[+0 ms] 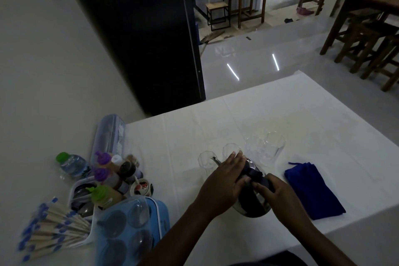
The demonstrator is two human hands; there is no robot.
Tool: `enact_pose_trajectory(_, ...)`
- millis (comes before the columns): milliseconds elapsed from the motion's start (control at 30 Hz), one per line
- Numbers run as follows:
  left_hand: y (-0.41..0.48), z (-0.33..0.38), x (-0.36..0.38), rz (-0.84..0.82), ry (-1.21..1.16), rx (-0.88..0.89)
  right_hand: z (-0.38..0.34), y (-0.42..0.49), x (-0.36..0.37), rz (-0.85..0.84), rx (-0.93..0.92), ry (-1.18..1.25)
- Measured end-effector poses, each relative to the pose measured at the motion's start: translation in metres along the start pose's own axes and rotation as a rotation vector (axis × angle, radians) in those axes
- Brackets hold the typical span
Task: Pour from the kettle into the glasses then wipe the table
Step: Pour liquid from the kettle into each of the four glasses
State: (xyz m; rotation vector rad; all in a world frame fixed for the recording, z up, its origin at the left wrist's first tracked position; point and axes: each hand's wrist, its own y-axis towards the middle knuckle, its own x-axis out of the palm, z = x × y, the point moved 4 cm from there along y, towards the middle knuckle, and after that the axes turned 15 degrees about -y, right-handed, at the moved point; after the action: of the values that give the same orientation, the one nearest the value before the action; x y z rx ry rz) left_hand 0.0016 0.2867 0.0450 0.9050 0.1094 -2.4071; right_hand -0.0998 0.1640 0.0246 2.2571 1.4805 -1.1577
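Nearest the camera, both hands are on the kettle point(252, 198), which sits on the white-covered bench point(323, 127) a little right of centre. The right hand point(278, 196) has its grip wrapped around the dark handle at the kettle's near-right side, fingers curled closed on it. The left hand point(224, 181) lies flat over the lid and upper body, fingers spread and extended — steadying rather than clasping, so its grip is open and merely resting on the kettle. The kettle's long axis runs from the handle at the near right to the thin spout point(215, 160) at the far left, and that spout already points at the leftmost glass point(206, 163), its tip just beside the rim. Whether any liquid is flowing cannot be told in this dim light. Three more glasses point(265, 149) stand in a row running right and slightly farther away, so the coming pour turns on tipping forward-left along that axis, then shifting right — the right hand, on the handle, is the one placed to do it. Just right of the kettle lies a folded blue cloth point(313, 190), untouched, nearer the right hand. At the near left, bottles and containers crowd the bench edge.
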Motion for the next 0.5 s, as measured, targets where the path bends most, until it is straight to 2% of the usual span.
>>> enact_pose_trajectory(500, -0.0007, -0.0006, -0.0014, 0.010, -0.017, -0.021, -0.0084, -0.0023, -0.0019, 0.007, -0.013, -0.010)
